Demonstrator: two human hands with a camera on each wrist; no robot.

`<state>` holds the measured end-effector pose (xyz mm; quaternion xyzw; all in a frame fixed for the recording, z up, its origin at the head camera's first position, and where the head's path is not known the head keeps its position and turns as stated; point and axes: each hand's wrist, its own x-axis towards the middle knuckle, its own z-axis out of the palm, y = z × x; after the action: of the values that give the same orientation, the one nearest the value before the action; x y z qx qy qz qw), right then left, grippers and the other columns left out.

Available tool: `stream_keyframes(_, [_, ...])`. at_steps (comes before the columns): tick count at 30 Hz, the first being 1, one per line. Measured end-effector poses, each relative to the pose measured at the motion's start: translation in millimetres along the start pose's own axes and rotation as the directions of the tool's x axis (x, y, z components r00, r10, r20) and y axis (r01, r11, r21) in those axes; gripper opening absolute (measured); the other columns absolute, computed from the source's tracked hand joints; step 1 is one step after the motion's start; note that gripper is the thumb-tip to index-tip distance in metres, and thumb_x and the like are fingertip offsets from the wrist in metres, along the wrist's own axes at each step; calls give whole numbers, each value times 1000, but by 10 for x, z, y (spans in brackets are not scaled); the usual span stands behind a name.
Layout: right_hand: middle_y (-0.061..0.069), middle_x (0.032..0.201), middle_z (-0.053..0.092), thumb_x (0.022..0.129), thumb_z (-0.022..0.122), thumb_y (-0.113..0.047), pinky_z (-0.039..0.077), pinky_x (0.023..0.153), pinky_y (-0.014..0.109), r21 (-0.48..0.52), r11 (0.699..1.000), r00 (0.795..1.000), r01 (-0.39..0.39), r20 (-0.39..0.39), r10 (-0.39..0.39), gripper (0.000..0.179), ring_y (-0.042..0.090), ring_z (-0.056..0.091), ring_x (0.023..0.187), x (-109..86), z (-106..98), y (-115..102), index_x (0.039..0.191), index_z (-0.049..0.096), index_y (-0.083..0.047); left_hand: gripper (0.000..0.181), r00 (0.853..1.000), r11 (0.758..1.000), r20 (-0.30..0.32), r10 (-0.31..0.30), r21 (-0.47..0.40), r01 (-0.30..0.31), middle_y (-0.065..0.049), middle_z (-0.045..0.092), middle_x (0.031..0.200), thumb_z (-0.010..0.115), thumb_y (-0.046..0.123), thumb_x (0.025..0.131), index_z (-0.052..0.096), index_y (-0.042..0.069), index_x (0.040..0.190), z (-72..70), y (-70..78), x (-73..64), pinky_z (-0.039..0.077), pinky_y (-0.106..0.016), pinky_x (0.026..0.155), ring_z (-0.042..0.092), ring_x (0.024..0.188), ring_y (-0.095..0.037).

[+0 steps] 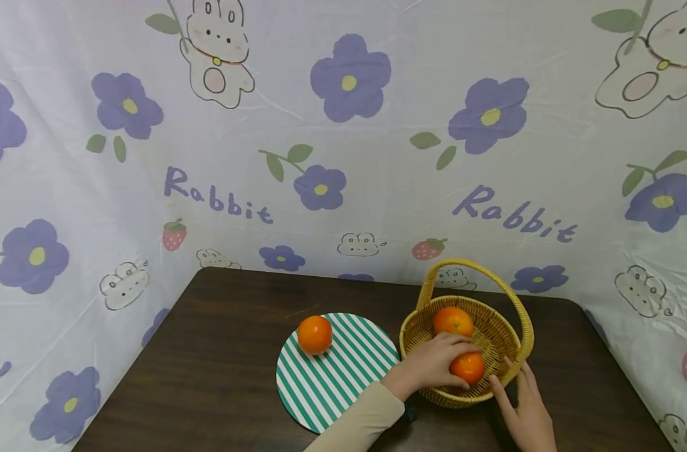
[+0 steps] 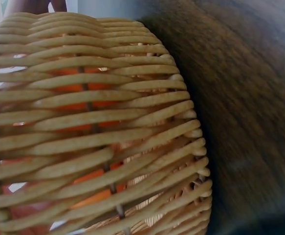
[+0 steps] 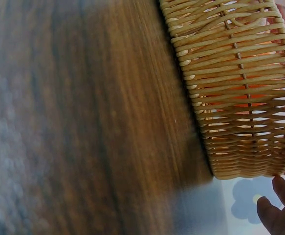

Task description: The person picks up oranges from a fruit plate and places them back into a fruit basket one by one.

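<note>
A yellow wicker basket with a tall arched handle stands on the table. My left hand reaches over its near left rim and grips an orange inside, fingers over the top and thumb low on the near side. Another orange lies behind it in the basket. At the right rim, by the foot of the handle, my right hand rests its extended fingers and thumb against the basket. Through the weave, orange patches show in both wrist views, where the basket wall hides most of the left hand.
Left of the basket lies a round green-and-white striped mat, with a third orange on its upper left part. The dark wooden table backs onto a hanging cloth printed with flowers and rabbits.
</note>
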<state>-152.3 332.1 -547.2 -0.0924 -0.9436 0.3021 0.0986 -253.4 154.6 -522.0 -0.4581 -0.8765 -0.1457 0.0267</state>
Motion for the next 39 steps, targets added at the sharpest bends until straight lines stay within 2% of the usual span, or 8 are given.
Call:
stream_keyframes(9, [23, 150, 15, 97, 36, -50, 38, 78, 68, -9, 1000, 1000, 14, -10, -14, 67, 50, 36, 122, 5, 0, 9, 144, 28, -4, 69, 1000, 1000, 11, -13, -21, 13, 12, 38, 142, 66, 55, 77, 41, 34, 138, 49, -11, 111, 43, -24, 96, 36, 128, -9])
stream_keyframes(15, [23, 150, 15, 97, 37, -49, 39, 78, 68, -13, 999, 999, 30, -12, -30, 66, 50, 36, 121, 19, 2, 22, 144, 29, -3, 71, 1000, 998, 14, -22, -50, 22, 11, 36, 144, 66, 53, 78, 39, 32, 140, 47, -5, 131, 40, -24, 100, 35, 130, -10])
stream_keyframes(26, [24, 152, 6, 95, 31, -57, 36, 80, 70, -14, 1000, 998, -24, 63, 25, 74, 52, 31, 123, 26, -21, 36, 146, 22, -4, 74, 1000, 1000, -2, -21, -13, 21, 6, 32, 148, 65, 53, 78, 37, 30, 142, -5, 73, 98, 41, -25, 99, 31, 133, -12])
stream_keyframes(35, [23, 152, 8, 96, 32, -55, 37, 80, 69, -9, 1000, 999, -12, 52, 12, 72, 52, 32, 123, 19, -13, 30, 146, 23, -3, 72, 998, 997, -36, -48, -63, 46, 8, 30, 148, 60, 57, 80, 32, 36, 143, -8, 37, 26, 42, -29, 100, 30, 135, -13])
stream_keyframes(39, [24, 150, 12, 97, 34, -51, 38, 78, 68, -10, 1000, 1000, 6, 19, -6, 69, 52, 35, 121, 8, -8, 19, 145, 26, -2, 69, 997, 995, -64, -51, -87, 46, 8, 30, 149, 55, 59, 82, 34, 34, 143, 21, -13, -35, 42, -30, 100, 32, 134, -14])
